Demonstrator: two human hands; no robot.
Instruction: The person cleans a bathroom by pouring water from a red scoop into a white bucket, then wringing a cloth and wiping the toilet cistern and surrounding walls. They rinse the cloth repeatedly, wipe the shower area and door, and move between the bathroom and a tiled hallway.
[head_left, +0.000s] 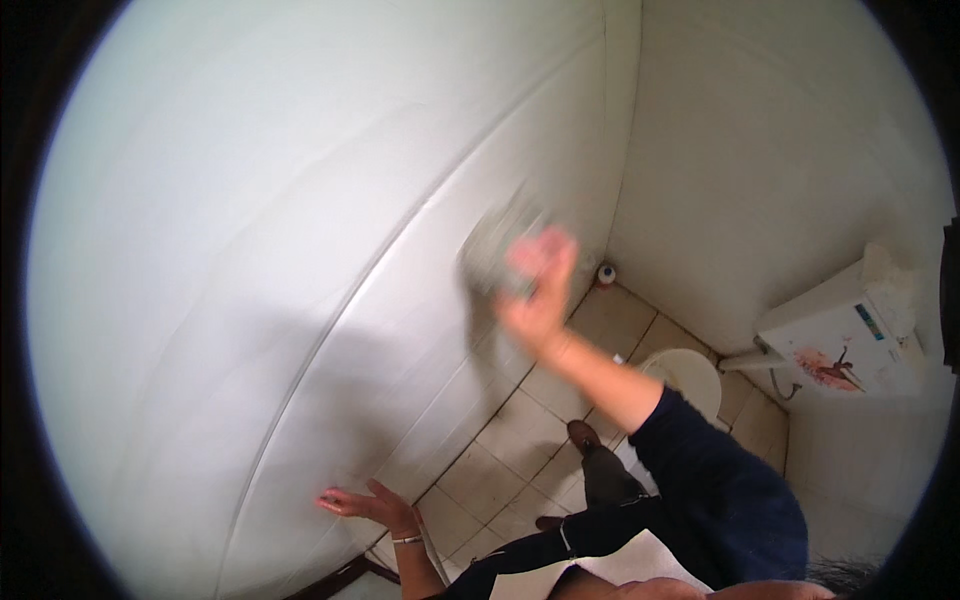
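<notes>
My right hand (536, 292) is raised before the white wall (300, 187), arm stretched out. It grips a pale grey-green cloth (495, 251), blurred by motion. The cloth appears to lie against the wall, though its exact shape and contact cannot be made out. Lower down, my left hand (367, 506) is held near the same wall with thumb and fingers apart. Nothing shows in it, and a band circles its wrist. Whether its fingertips touch the wall cannot be told.
A toilet (686, 375) stands on the tiled floor (517, 431) at the right. Behind it, a white cistern (840, 345) bearing a dancer picture hangs on the side wall (750, 150). A small white bottle (607, 274) stands in the corner. A raised seam (367, 270) crosses the wall.
</notes>
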